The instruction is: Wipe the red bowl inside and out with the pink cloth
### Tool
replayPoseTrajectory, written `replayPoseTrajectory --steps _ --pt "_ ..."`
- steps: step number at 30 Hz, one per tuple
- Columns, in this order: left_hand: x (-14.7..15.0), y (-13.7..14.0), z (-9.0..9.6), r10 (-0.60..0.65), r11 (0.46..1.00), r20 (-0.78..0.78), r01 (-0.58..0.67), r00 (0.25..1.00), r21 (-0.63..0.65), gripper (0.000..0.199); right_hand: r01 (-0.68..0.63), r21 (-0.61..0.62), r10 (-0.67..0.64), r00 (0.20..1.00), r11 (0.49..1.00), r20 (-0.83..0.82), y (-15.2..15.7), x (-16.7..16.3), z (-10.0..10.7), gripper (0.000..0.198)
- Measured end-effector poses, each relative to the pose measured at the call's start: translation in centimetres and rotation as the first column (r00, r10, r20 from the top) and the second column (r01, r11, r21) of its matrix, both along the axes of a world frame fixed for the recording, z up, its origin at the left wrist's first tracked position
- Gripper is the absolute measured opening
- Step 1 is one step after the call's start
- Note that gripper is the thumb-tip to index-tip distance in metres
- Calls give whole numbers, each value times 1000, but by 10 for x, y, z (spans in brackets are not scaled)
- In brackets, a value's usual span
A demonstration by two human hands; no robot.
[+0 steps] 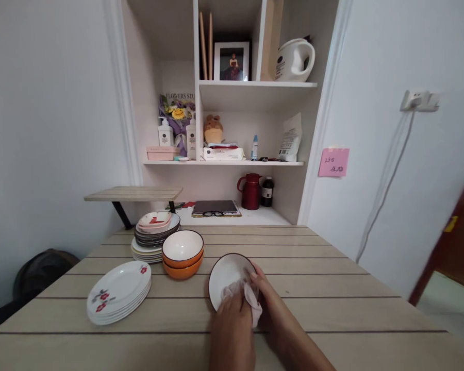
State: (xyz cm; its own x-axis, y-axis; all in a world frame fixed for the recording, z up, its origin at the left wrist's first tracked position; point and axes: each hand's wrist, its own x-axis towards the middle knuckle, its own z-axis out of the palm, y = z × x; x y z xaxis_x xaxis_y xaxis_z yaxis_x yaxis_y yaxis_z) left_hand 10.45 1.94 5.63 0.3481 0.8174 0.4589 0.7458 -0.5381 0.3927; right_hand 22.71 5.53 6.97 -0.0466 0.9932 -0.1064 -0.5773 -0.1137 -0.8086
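A white-lined bowl [225, 272] with a dark rim is tilted toward me above the table; its outside is hidden. My right hand [266, 289] grips the bowl at its right rim, thumb on the near side. Bunched in my left hand [234, 314] is a pale cloth [252, 304], pressed against the inside of the bowl. Some of the left fingers are covered by the cloth. Just left of the bowl stand stacked orange bowls [182, 265] with white insides and dark rims.
White plates with red flowers [119, 288] lie stacked at the left. Behind them rises a mixed stack of dishes [156, 234] beside a small raised shelf [133, 194]. At the table's far edge, a cabinet holds a laptop [215, 207], glasses and a red jug [251, 191].
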Motion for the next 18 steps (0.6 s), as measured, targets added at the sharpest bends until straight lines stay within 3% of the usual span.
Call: replayPoseTrajectory --steps 7,10,14,16,18 --pt "-44 23 -31 -91 960 -276 157 957 230 49 -68 88 73 996 994 -60 0 0 3 68" --pt "-60 37 -32 -72 888 -411 246 909 388 37 -103 117 110 992 988 -55 2 0 1 65" --pt "-68 47 -32 -51 786 -451 314 891 532 29 -109 138 117 992 984 -49 3 1 0 65" --pt "-66 45 -33 -31 807 -428 275 903 523 32 -103 125 108 993 987 -37 3 1 -2 71" --pt "-59 41 -34 -30 869 -385 214 923 446 36 -90 126 92 996 988 -7 2 1 -3 77"
